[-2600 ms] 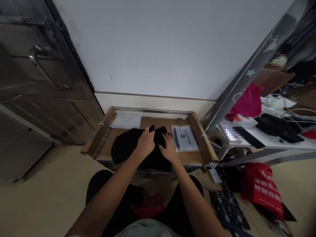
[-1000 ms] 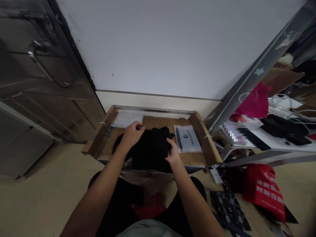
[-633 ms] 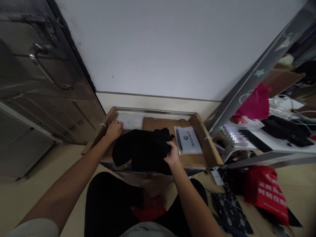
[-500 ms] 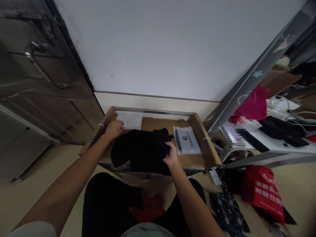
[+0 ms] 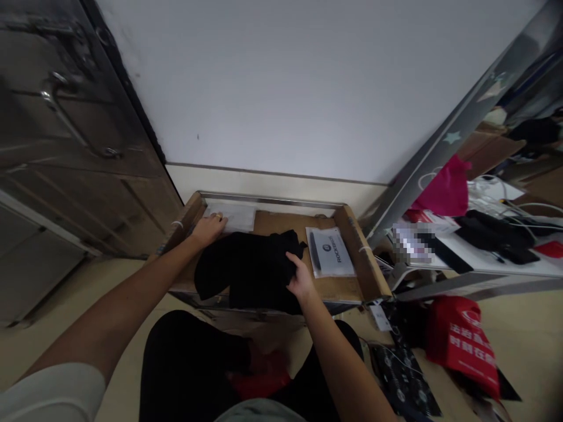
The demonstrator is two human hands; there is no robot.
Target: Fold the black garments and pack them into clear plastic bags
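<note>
A black cloth garment [image 5: 255, 269] lies spread across the cardboard-lined tray [image 5: 285, 221] in front of me, hanging a little over its near edge. My right hand [image 5: 301, 280] grips its right side, thumb on top and the other fingers partly hidden by the fabric. At the tray's back left, my left hand [image 5: 212, 227] rests with fingers extended on a flat white packet [image 5: 240, 217]; a ring shows on one finger. To the right of the garment lies a clear bag with grey printing [image 5: 332, 253], touched by neither hand.
Cardboard sides [image 5: 365, 258] rise at both ends of the tray, against a white wall [image 5: 272, 88]. A metal door [image 5: 83, 117] is on the left. On the right, a white desk [image 5: 492, 266] holds cables and a pink bag [image 5: 446, 187]; a red bag [image 5: 466, 346] sits below.
My left hand has slid slightly to the right, further onto the white packet. My right hand keeps its grip on the garment, and the view has shifted a little.
</note>
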